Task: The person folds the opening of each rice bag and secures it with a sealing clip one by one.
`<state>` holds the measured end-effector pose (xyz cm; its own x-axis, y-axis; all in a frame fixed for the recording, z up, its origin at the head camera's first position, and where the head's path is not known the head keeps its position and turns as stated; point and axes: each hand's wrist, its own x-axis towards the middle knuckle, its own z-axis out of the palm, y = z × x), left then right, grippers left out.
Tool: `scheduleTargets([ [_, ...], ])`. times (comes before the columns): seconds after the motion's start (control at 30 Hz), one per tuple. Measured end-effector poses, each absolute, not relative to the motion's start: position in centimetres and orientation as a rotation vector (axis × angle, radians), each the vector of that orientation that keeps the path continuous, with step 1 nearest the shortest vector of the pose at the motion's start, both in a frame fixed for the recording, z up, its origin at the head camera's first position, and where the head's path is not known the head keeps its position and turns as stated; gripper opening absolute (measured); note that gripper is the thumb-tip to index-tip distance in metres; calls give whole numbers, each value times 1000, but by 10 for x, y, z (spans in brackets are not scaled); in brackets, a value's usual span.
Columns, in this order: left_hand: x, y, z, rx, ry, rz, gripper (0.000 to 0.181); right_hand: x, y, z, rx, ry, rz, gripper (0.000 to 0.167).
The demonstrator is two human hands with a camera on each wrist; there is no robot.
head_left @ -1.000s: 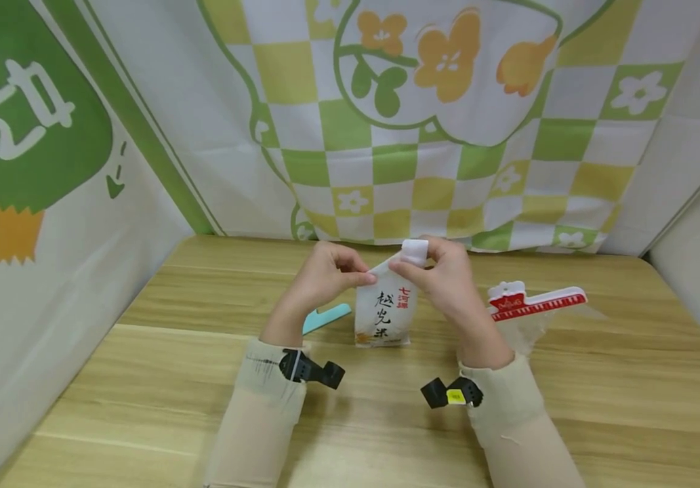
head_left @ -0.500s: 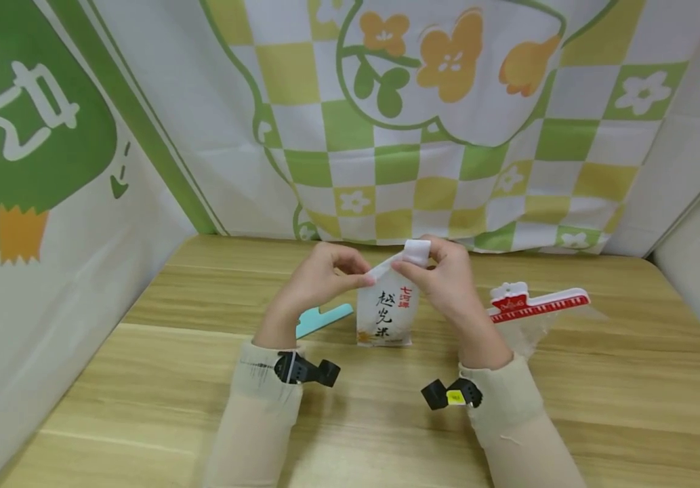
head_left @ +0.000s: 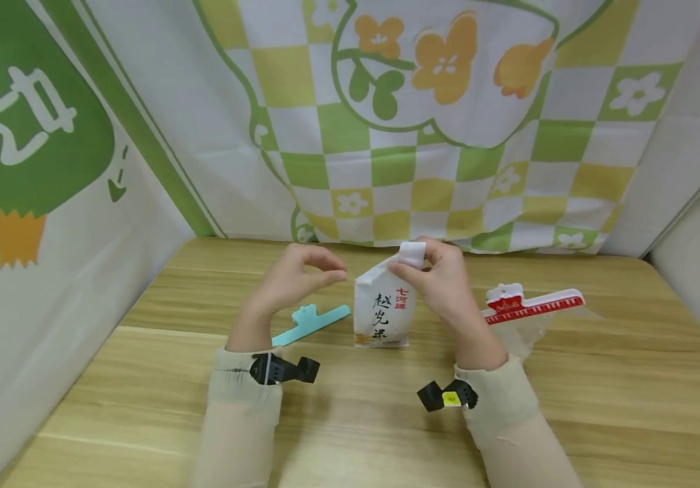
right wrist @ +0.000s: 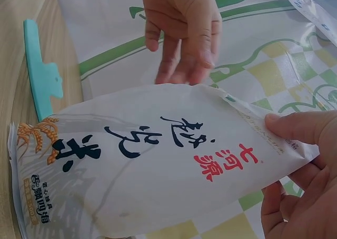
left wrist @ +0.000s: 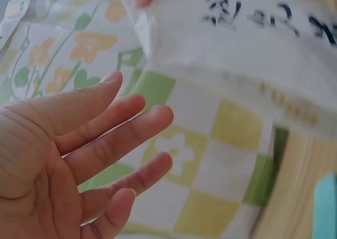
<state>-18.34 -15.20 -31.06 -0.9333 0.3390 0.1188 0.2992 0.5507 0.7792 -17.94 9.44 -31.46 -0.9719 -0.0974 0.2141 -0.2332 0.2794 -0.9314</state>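
Note:
A white rice bag (head_left: 382, 308) with black and red writing stands upright on the table, its top edge folded over on the right side. My right hand (head_left: 444, 281) pinches that folded corner between thumb and fingers. Just left of the bag, my left hand (head_left: 295, 281) hangs apart from it with nothing held; its loose fingers (left wrist: 131, 139) show in the left wrist view. Below and beside the left hand lies a turquoise sealing clip (head_left: 310, 324), partly behind the wrist.
Right of my right wrist, a red and white sealing clip (head_left: 532, 305) sits on a clear plastic bag (head_left: 520, 335). A patterned cloth (head_left: 423, 169) hangs behind the wooden table (head_left: 362, 434).
My left hand has let go of the bag's top left corner and moved left. More of the turquoise clip shows. My right hand keeps its hold on the corner.

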Motion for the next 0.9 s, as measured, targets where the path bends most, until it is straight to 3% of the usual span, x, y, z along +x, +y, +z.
scheduleTargets([
  [0.3,-182,-191,-321,470,2715,1211,23,-180,93,-316,346,-2409,1779,17],
  [0.9,-200,-222,-363,414,2576,987,39,-177,95,-315,369,-2409,1819,17],
])
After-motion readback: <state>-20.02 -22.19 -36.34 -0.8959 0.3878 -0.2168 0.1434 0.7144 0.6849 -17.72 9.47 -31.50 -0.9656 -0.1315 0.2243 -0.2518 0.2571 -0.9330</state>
